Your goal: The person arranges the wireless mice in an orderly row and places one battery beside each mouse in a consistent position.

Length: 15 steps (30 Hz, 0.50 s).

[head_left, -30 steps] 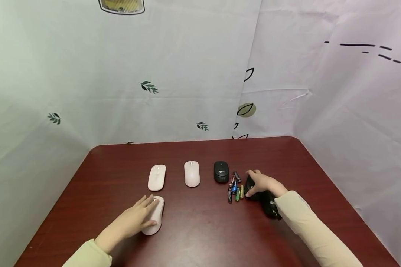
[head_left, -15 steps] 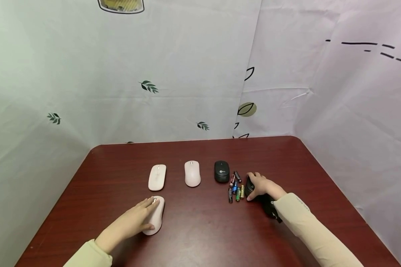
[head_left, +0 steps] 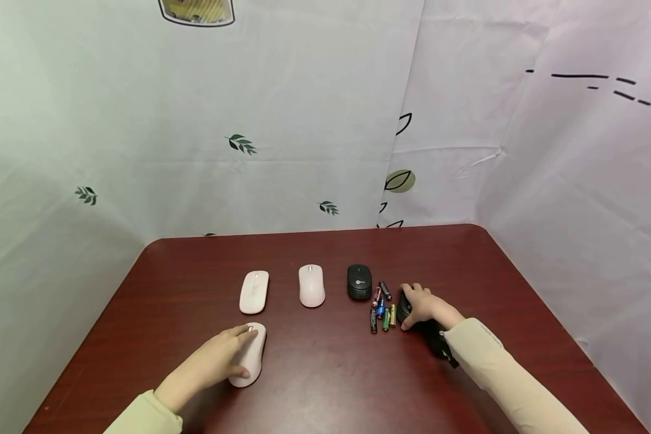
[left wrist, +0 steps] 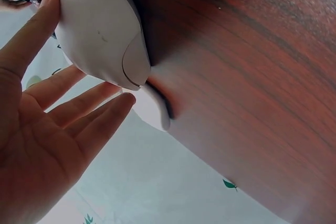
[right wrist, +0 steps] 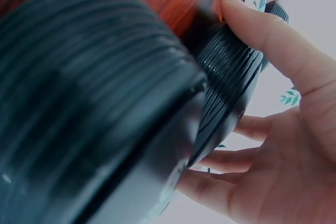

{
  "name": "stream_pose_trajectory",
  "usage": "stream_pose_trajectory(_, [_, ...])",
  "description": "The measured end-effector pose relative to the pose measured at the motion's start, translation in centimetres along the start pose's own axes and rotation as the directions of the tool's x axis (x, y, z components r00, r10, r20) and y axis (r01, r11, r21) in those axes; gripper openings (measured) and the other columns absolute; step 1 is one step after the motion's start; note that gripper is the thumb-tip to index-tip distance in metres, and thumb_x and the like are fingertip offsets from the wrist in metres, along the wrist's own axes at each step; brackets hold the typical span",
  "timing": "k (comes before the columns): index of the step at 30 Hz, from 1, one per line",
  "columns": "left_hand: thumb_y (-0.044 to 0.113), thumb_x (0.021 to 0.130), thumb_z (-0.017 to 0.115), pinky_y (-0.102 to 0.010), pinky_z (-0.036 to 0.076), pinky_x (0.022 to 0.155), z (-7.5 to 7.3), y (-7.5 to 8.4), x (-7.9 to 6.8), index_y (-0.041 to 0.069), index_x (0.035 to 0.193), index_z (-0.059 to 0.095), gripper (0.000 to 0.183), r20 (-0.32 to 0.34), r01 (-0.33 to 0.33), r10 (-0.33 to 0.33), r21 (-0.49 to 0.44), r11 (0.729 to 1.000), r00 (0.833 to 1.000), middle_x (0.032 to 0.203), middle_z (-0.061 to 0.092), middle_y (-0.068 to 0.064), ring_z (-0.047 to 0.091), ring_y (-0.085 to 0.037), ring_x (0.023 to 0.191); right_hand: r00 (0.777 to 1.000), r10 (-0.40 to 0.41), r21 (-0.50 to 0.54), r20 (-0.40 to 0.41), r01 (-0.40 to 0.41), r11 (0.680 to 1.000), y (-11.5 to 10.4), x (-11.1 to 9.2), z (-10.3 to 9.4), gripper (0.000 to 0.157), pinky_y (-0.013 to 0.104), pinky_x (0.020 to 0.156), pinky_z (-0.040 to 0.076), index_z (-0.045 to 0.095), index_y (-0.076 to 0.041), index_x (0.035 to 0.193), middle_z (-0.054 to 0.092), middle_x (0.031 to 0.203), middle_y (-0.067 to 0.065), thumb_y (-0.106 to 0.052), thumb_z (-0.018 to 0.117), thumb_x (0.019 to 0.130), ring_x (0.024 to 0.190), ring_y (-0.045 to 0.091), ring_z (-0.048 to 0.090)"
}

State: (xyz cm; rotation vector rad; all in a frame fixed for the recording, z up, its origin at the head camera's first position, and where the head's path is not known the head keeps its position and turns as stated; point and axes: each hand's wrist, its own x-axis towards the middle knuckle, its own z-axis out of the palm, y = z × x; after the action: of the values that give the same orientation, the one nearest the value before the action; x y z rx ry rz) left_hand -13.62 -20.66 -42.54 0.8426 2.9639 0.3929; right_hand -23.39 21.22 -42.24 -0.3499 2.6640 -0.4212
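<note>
In the head view my left hand (head_left: pixel 217 357) lies over the near white computer mouse (head_left: pixel 255 355), fingertips at its front and thumb on its body. Seen from the left wrist, the fingers are fairly straight beside the mouse (left wrist: pixel 102 30). My right hand (head_left: pixel 425 304) holds a black mouse (head_left: pixel 403 306) between thumb and fingers; the hand hides part of it. The right wrist view shows the thumb along the ribbed side of this mouse (right wrist: pixel 223 72). Another black mouse (head_left: pixel 438 340) lies under the right wrist, partly covered by the sleeve.
Several batteries (head_left: pixel 381 308) lie loose just left of my right hand. Farther back stand a flat white mouse (head_left: pixel 254 292), a second white mouse (head_left: pixel 311 286) and a black mouse (head_left: pixel 360 282). A fabric backdrop (head_left: pixel 304 120) surrounds the dark red table (head_left: pixel 314 386).
The left fingers have drawn back slightly on the white mouse. My right hand has shifted a little over the black mouse. The other mice and the batteries keep their places.
</note>
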Motion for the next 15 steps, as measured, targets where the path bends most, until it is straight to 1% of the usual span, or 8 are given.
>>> stream_pose_trajectory(5, [0.025, 0.058, 0.086, -0.049, 0.050, 0.082, 0.03, -0.10, 0.07, -0.006, 0.118, 0.060, 0.072, 0.001, -0.002, 0.002, 0.008, 1.000, 1.000, 0.118, 0.060, -0.026, 0.062, -0.040, 0.100, 1.000, -0.008, -0.011, -0.015, 0.008, 1.000, 0.14, 0.13, 0.14, 0.091, 0.059, 0.091, 0.040, 0.030, 0.008, 0.138, 0.033, 0.133, 0.037, -0.019, 0.083, 0.069, 0.117, 0.052, 0.037])
stream_pose_trajectory(10, [0.025, 0.058, 0.086, -0.048, 0.050, 0.081, -0.03, -0.14, 0.14, -0.006, 0.117, 0.061, 0.071, -0.004, 0.000, 0.000, 0.006, 1.000, 1.000, 0.117, 0.061, -0.026, 0.063, -0.039, 0.097, 1.000, -0.018, -0.009, -0.022, 0.018, 1.000, 0.30, 0.15, 0.14, 0.092, 0.058, 0.090, 0.041, 0.030, 0.008, 0.139, 0.032, 0.134, 0.037, -0.019, 0.083, 0.070, 0.117, 0.052, 0.036])
stream_pose_trajectory(15, [0.026, 0.058, 0.086, -0.047, 0.050, 0.081, 0.00, -0.15, 0.12, -0.006, 0.116, 0.061, 0.071, -0.008, 0.003, -0.003, 0.005, 1.000, 1.000, 0.116, 0.061, -0.026, 0.063, -0.038, 0.097, 0.997, -0.048, -0.006, -0.058, 0.047, 0.999, 0.30, 0.10, -0.27, 0.093, 0.058, 0.091, 0.040, 0.029, 0.010, 0.139, 0.032, 0.134, 0.038, -0.018, 0.083, 0.069, 0.116, 0.052, 0.037])
